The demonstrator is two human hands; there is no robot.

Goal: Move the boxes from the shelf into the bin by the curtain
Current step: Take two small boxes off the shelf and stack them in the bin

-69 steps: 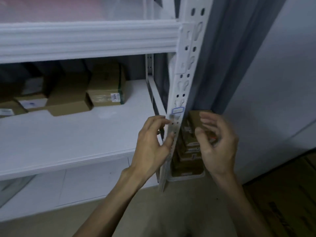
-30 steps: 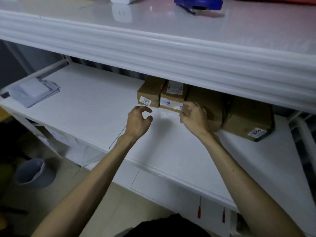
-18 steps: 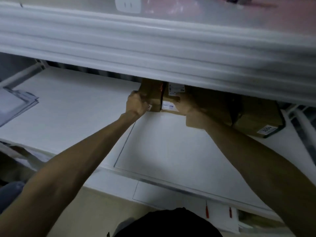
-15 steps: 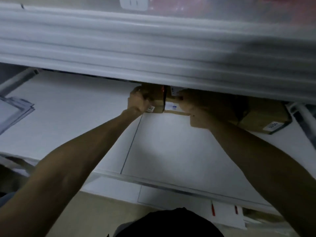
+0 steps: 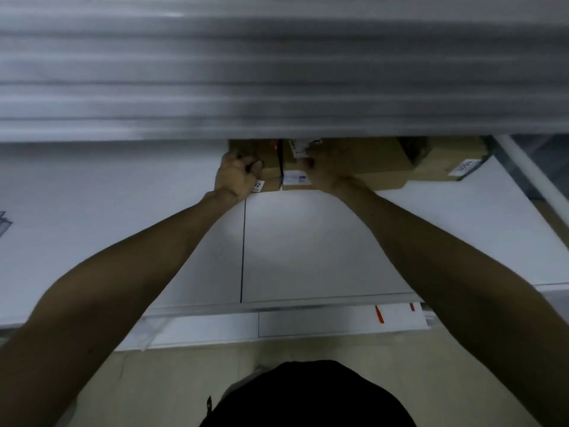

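Beneath the upper shelf, our left hand grips the left box; our right hand grips the adjoining box.

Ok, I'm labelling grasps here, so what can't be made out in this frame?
Head view only.
Leftmost box and second box, rear parts: hidden under the upper shelf edge.
Fingers of the right hand on the second box: blurred, grip unclear.
Far-right box label: too small to read.
Bin by the curtain: outside the frame.

boxes: matt brown cardboard | shelf: smooth white, faint sheen
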